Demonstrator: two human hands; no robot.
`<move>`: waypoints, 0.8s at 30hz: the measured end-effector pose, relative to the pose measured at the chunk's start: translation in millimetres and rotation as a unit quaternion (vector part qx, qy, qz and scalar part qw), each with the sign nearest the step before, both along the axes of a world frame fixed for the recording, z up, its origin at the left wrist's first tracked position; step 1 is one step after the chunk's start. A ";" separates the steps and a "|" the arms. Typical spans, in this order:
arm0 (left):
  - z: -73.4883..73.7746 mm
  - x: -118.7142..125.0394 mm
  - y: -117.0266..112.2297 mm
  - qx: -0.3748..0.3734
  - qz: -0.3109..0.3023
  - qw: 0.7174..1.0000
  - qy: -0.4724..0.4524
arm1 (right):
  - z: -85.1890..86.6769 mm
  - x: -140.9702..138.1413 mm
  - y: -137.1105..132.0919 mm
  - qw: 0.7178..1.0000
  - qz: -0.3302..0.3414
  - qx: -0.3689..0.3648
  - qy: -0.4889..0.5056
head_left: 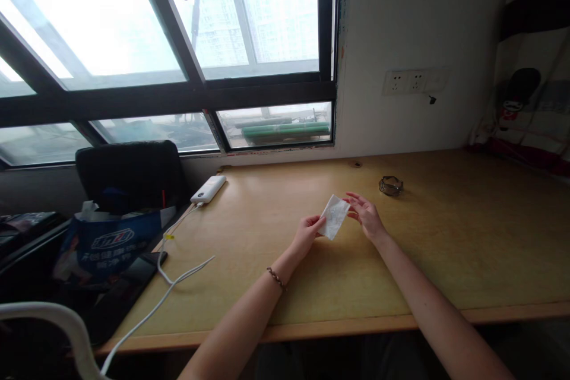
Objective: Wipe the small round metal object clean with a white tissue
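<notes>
Near the middle of the frame, above a wooden desk [401, 261], two bare hands hold a small white folded tissue [334, 216] between them. The left hand [307, 233] pinches the tissue's lower left edge with thumb and fingers closed on it; a braided bracelet [276, 278] circles that wrist. The right hand [366, 214] sits just right of the tissue with its fingers loosely spread, fingertips at the tissue's upper right edge; whether they actually grip it cannot be told. The tissue is lifted slightly off the desk and tilted, its long side running from upper left to lower right.

Right of the hands, toward the wall, a small dark ring-shaped object [390, 185] lies on the desk. At centre left a white power bank [208, 189] rests near the desk's back edge, with a white cable [178, 279] trailing toward the lower left. Further left a blue printed bag [111, 243] stands before a black chair back [129, 172]. A wall socket [414, 81] sits at upper right, beside the window [178, 24].
</notes>
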State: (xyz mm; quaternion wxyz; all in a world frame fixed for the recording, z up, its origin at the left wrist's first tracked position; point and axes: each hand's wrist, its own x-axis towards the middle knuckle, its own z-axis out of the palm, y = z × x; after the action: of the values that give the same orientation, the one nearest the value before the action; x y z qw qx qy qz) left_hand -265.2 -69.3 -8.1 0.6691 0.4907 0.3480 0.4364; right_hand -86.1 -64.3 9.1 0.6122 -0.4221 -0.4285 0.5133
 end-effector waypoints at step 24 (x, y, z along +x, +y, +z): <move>7.3 4.0 -9.9 0.116 0.078 0.990 0.006 | 9.4 -17.6 -24.1 0.940 0.341 -0.025 -0.005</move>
State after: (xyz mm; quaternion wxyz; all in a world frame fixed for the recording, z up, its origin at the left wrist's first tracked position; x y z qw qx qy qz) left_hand -261.2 -79.2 -0.9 0.5696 0.5387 0.3361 0.5219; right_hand -103.6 -88.4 18.4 0.3873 -0.2680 -0.5370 0.6998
